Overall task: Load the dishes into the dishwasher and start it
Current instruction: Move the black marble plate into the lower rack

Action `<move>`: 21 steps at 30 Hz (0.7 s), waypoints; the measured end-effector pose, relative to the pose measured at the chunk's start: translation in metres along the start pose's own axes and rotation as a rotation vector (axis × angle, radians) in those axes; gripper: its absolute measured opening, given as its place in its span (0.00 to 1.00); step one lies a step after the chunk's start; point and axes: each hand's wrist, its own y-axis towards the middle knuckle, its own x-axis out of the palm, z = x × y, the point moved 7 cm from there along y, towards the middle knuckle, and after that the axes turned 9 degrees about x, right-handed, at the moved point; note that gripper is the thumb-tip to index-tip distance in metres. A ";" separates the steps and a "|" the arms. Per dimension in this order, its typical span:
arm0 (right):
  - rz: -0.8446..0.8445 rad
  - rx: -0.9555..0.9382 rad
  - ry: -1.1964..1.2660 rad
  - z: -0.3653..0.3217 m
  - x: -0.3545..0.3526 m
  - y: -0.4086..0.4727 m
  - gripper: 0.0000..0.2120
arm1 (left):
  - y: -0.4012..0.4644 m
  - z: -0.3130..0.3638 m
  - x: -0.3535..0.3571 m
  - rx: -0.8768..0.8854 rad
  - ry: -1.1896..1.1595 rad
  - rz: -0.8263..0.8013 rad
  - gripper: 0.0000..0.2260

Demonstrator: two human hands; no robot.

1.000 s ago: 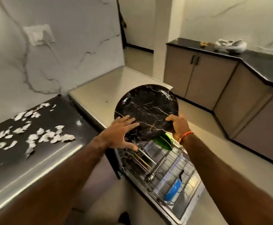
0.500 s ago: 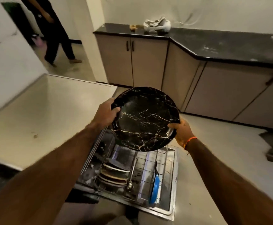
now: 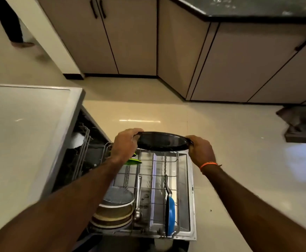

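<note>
A: Since a moment ago, black plate (image 3: pixel 162 141) tipped from upright to nearly flat, now above far end of lower rack (image 3: pixel 182 179).

B: Grip?

A: Left hand (image 3: pixel 124 143) and right hand (image 3: pixel 200 151) curl round opposite rims. Risk: laid flat, it misses the tines; could knock blue pan (image 3: pixel 170 215).

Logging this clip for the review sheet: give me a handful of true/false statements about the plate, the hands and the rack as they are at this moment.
1. Both hands grip the black plate, left hand and right hand on opposite edges. True.
2. The plate already stands in the rack. False: it is held above the far end of the lower rack.
3. A blue pan stands on edge in the rack. True.
4. The rack holds nothing else. False: stacked dishes and a ladle sit in it.
</note>
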 end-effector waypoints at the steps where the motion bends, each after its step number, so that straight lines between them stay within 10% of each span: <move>1: -0.007 0.006 -0.020 0.009 0.015 0.014 0.16 | 0.007 -0.013 0.018 -0.013 -0.012 -0.023 0.13; 21: -0.236 0.126 -0.107 0.128 0.201 0.113 0.12 | 0.048 -0.163 0.196 -0.171 -0.042 -0.229 0.17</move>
